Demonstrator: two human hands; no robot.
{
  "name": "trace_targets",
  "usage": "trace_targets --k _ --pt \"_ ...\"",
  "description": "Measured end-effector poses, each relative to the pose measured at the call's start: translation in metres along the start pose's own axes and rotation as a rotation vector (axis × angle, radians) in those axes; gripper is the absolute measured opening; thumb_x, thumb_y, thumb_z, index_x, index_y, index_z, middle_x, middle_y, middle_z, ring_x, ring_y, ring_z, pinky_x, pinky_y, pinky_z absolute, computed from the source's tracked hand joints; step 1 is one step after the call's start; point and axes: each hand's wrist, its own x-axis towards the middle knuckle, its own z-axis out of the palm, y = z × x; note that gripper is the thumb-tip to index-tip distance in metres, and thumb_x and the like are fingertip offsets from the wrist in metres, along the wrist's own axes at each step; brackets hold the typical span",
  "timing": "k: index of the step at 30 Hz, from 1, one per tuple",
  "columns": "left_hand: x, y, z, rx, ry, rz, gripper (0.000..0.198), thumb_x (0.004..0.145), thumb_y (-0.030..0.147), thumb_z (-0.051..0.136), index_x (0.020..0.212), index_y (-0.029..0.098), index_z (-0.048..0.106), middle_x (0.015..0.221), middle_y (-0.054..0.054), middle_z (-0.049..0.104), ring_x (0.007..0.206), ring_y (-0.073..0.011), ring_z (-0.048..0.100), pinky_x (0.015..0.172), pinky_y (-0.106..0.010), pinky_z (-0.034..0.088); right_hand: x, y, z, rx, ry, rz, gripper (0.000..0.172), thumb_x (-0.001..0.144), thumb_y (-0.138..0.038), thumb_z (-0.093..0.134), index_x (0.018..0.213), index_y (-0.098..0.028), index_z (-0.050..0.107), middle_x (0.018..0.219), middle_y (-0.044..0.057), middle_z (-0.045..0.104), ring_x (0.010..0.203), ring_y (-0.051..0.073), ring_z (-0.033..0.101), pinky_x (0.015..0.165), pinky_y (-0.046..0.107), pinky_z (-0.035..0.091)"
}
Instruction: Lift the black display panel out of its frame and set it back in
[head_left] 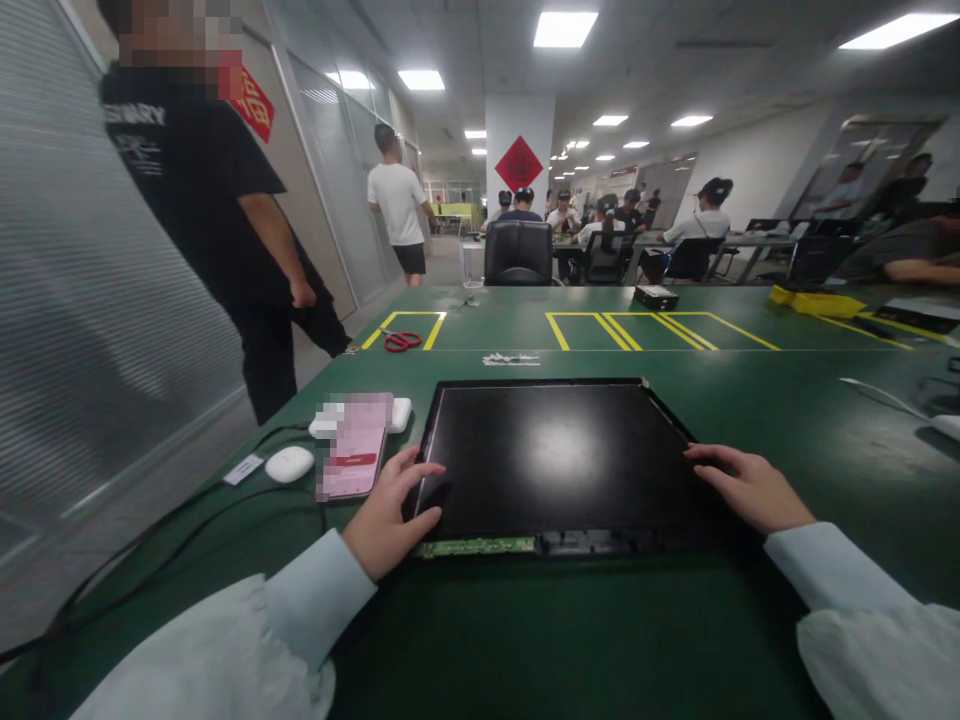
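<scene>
In the head view, the black screen panel (495,460) lies face up on the green table (562,640), long axis running left to right. The left hand (394,510), fingers spread, and loosely open right hand (754,488) touch its opposite sides.

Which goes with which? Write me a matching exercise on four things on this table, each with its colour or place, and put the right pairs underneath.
Column one:
1. Screen
2. Scissors
3. Phone
4. Right hand

Column two:
A. Has red handles
B. At the screen's right edge
C. Black, lying flat on the table
D. Showing pink, left of the screen

Right pairs: 1-C, 2-A, 3-D, 4-B
</scene>
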Motion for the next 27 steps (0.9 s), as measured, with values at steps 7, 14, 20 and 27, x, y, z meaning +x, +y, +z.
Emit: trace_targets --k 7,14,20,27 --pt "0.010 0.032 -0.043 0.043 0.252 0.152 0.055 0.078 0.035 0.074 0.130 0.024 0.062 0.156 -0.014 0.042 0.144 -0.0369 0.043 0.114 -0.048 0.042 0.003 0.014 0.004 -0.002 -0.004 -0.006 0.048 0.066 -0.053 0.057 0.101 -0.026 0.076 0.112 0.008 0.077 0.110 0.036 0.069 0.103 0.054 0.049" --pt "0.058 0.018 -0.077 0.489 0.349 -0.007 0.094 0.082 0.042 0.063 0.160 0.010 0.021 0.157 -0.024 0.046 0.148 -0.0433 0.036 0.119 -0.067 0.022 0.007 0.023 0.010 0.067 0.052 -0.046 0.051 0.067 -0.055 0.059 0.108 -0.025 0.069 0.111 0.011 0.077 0.110 0.036 0.070 0.105 0.057 0.047" --pt "0.070 0.010 -0.070 0.648 0.231 -0.151 0.096 0.088 0.053 0.050 0.162 0.008 0.010 0.150 -0.022 0.055 0.151 -0.0415 0.032 0.118 -0.075 0.006 0.004 0.018 0.008 0.077 0.051 -0.018 0.058 0.069 -0.055 0.057 0.116 -0.023 0.064 0.113 0.012 0.077 0.107 0.035 0.070 0.098 0.054 0.052" --pt "0.045 0.018 -0.081 0.717 0.340 -0.128 0.080 0.083 0.048 0.053 0.149 0.005 0.037 0.126 -0.022 0.068 0.132 -0.0462 0.052 0.116 -0.076 0.016 0.007 0.024 0.008 0.052 0.032 -0.049 0.055 0.071 -0.056 0.059 0.116 -0.024 0.065 0.113 0.012 0.077 0.108 0.035 0.070 0.094 0.053 0.054"
